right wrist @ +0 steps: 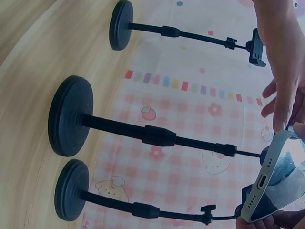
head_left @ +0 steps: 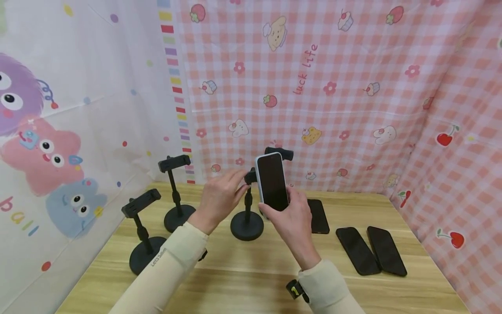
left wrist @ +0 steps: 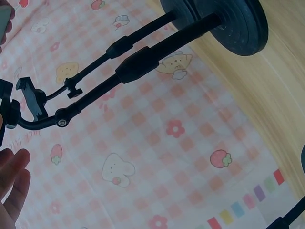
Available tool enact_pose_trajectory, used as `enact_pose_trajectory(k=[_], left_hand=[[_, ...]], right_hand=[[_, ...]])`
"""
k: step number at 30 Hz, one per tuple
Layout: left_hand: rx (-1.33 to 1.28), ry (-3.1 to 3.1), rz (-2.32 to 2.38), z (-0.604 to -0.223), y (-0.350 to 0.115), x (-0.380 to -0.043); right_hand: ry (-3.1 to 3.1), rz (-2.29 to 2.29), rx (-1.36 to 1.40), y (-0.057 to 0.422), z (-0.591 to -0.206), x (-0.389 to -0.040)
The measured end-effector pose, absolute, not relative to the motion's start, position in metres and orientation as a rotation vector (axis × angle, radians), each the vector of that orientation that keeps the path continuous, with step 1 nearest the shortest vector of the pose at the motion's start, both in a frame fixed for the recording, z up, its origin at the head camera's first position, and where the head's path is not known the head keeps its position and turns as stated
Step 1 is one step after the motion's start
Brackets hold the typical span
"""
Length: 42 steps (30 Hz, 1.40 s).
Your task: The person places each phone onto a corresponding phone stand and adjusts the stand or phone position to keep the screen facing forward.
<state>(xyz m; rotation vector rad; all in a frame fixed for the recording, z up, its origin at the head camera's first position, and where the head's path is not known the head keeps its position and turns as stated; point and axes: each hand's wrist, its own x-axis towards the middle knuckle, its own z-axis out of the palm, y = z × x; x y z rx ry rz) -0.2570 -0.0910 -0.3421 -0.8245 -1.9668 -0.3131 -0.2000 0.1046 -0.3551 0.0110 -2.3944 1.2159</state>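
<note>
My right hand (head_left: pixel 290 216) grips a smartphone (head_left: pixel 272 181) with a pale case by its lower sides. The phone stands upright, dark screen towards me, close to the clamp (head_left: pixel 251 176) of the middle black phone stand (head_left: pixel 247 226). At that clamp my left hand (head_left: pixel 221 196) pinches the left end between thumb and fingers. In the right wrist view the phone's bottom edge (right wrist: pixel 263 179) with its charging port shows beside the stand's head. Whether the phone touches the clamp is hidden. The left wrist view shows the stand's pole (left wrist: pixel 138 64) and some left fingers (left wrist: pixel 14 176).
Behind the phone rises another stand's clamp (head_left: pixel 279 153). On the left are a rear stand (head_left: pixel 179 218) and a front stand (head_left: pixel 147 255). Dark phones lie on the wooden table (head_left: pixel 243 288) at right: one (head_left: pixel 319 216) near the back, two others (head_left: pixel 357 251) side by side.
</note>
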Motion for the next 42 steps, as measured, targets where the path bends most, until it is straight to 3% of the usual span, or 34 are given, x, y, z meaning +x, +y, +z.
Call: enact_pose_trajectory(k=[42], left_hand=[[-0.913,-1.843,-0.313,-0.354,-0.087,-0.274]], right_hand=[[-2.348,1.373,0.11,0.087,-0.355,-0.229]])
